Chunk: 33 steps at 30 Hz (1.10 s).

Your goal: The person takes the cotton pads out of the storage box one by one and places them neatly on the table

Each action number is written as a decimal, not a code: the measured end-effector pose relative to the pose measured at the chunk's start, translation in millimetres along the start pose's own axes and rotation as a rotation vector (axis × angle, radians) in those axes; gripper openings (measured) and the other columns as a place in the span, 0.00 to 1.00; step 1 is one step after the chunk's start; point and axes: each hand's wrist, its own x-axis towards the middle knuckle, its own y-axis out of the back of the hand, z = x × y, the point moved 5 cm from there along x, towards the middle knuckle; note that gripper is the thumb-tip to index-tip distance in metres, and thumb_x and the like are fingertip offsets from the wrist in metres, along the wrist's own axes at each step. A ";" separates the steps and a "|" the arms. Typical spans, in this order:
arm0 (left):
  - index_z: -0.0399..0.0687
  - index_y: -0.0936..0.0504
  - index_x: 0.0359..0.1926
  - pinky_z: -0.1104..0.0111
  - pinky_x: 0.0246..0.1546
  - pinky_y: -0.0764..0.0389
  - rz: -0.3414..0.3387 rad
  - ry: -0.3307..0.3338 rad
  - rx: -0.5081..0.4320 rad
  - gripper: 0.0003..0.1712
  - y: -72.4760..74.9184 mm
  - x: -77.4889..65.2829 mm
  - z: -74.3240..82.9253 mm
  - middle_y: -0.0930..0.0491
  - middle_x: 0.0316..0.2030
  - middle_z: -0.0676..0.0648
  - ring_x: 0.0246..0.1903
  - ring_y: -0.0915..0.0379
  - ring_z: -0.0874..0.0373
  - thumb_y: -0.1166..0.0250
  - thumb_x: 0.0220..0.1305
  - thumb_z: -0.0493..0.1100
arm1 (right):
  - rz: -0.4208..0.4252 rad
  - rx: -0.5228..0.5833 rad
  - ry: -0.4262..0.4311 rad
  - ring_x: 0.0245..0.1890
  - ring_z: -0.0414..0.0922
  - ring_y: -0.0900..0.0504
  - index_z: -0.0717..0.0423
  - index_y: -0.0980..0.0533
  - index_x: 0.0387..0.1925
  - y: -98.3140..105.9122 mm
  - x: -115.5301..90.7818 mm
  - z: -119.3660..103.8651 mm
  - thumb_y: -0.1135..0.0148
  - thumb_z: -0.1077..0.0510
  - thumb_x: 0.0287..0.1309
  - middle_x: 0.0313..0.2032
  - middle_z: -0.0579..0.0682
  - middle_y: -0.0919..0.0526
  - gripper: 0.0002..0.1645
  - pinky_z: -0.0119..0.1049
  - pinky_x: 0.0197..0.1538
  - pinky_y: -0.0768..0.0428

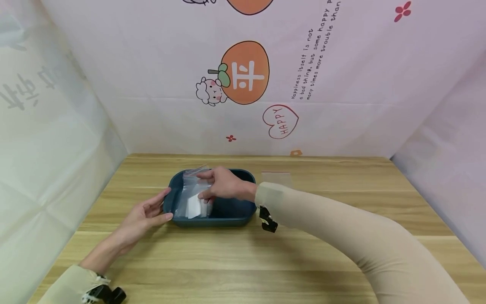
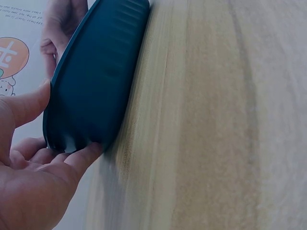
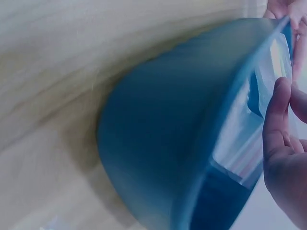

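Observation:
A dark blue plastic bin (image 1: pixel 229 221), oblong with rounded corners, stands on the wooden table. My left hand (image 1: pixel 142 217) grips its left end, thumb at the rim and fingers against the outer wall, as the left wrist view also shows. Reaching over the bin from the right, my right hand (image 1: pixel 226 183) pinches a clear zip bag (image 1: pixel 188 192) that has something flat and white inside. This bag lies at the left part of the bin, its zip end up past the far rim. In the right wrist view, clear plastic with a zip strip (image 3: pixel 230 175) shows inside the bin, below the fingers.
Another clear zip bag (image 1: pixel 276 177) with a reddish strip lies on the table (image 1: pixel 243 261) right of the bin, partly hidden by the right sleeve. A printed cloth (image 1: pixel 171 126) hangs behind the table's far edge, with pale cloth at both sides.

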 end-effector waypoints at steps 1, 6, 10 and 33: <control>0.40 0.50 0.84 0.81 0.57 0.31 0.001 -0.001 0.002 0.48 -0.3 0.2 -0.1 0.58 0.82 0.32 0.78 0.57 0.31 0.32 0.74 0.39 | -0.005 -0.002 0.005 0.34 0.53 0.10 0.62 0.30 0.75 2.3 -0.9 -0.5 0.28 0.66 0.66 0.71 0.57 0.25 0.38 0.42 0.46 0.13; 0.39 0.51 0.84 0.81 0.58 0.31 0.001 -0.011 0.001 0.48 -0.6 0.1 1.3 0.58 0.82 0.33 0.78 0.57 0.31 0.32 0.74 0.38 | -0.031 -0.012 0.009 0.31 0.49 0.12 0.61 0.31 0.76 12.5 -7.5 -4.5 0.29 0.68 0.65 0.70 0.59 0.24 0.39 0.48 0.46 0.13; 0.39 0.51 0.84 0.81 0.58 0.30 -0.003 -0.009 -0.003 0.49 -0.5 0.0 2.1 0.58 0.82 0.33 0.78 0.57 0.30 0.32 0.74 0.38 | -0.026 -0.016 -0.003 0.29 0.46 0.14 0.61 0.33 0.77 20.7 -15.6 -7.9 0.29 0.69 0.65 0.75 0.56 0.31 0.41 0.51 0.47 0.13; 0.38 0.50 0.83 0.80 0.58 0.30 0.009 -0.001 -0.003 0.49 -0.6 0.0 -0.2 0.57 0.82 0.33 0.77 0.55 0.31 0.31 0.73 0.37 | 0.054 0.017 -0.020 0.34 0.48 0.11 0.55 0.34 0.79 88.4 -68.2 -17.8 0.27 0.65 0.66 0.74 0.52 0.28 0.43 0.49 0.48 0.13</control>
